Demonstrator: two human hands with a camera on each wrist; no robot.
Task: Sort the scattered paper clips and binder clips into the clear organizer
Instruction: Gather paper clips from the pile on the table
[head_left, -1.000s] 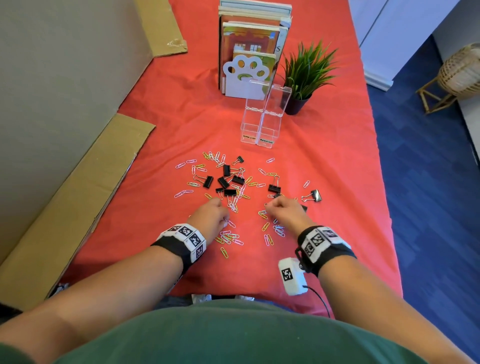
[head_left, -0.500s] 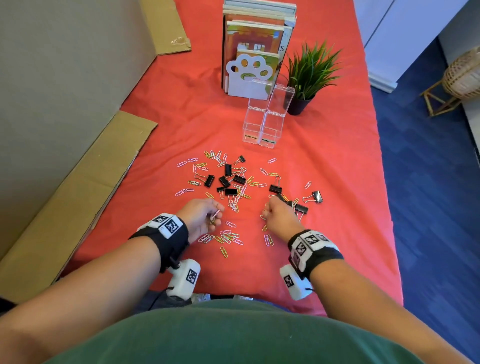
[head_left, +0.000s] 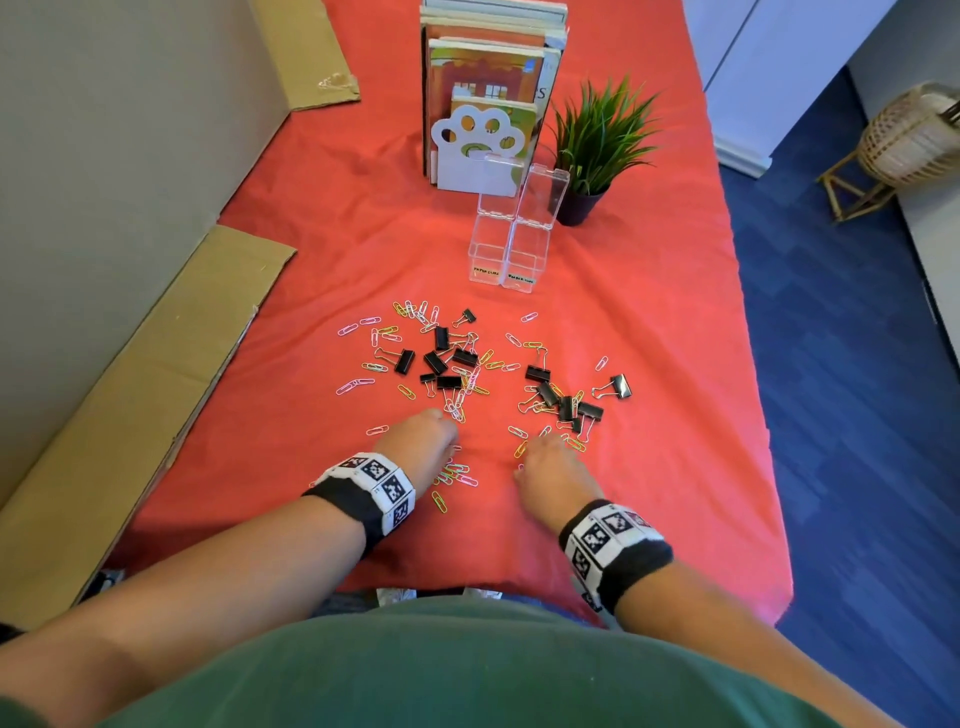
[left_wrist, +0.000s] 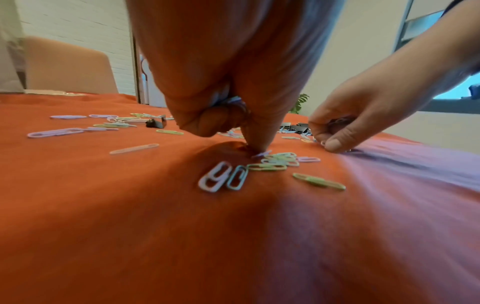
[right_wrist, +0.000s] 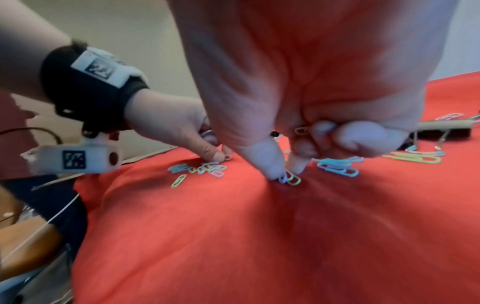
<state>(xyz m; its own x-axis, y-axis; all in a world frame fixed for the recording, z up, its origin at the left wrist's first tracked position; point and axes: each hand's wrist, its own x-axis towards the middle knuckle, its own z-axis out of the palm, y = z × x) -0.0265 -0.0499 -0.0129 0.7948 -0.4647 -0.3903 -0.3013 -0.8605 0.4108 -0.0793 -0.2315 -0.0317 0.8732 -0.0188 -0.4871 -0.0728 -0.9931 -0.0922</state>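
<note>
Red tablecloth (head_left: 311, 249) covers the table; far end and near edge run out of the head view. Cardboard sheets (head_left: 156, 389) lie along its left side, partly cropped. Books (head_left: 488, 67) stand upright at the back behind a white paw bookend (head_left: 475, 150), tops cut off. Potted plant (head_left: 597, 140) sits right of them.

Clear organizer (head_left: 511, 244) stands mid-table in front of the bookend, both lids up; two front labels too small to read. Contents hard to make out through the clear walls.

Left hand (head_left: 418, 447) is knuckles-up, so the head view hides its fingers. Left wrist view: fingers curled round a few paper clips (head_left: 457, 400) in the palm, one fingertip (left_wrist: 255, 144) down on the cloth at a clip.

Right hand (head_left: 553, 470): thumb and forefinger pinch clips on the cloth, other fingers (right_wrist: 355, 139) curled with a clip tucked in. Count unclear, blurred.

Binder clips (head_left: 563, 400) lie scattered among the paper clips between the hands and the organizer.
</note>
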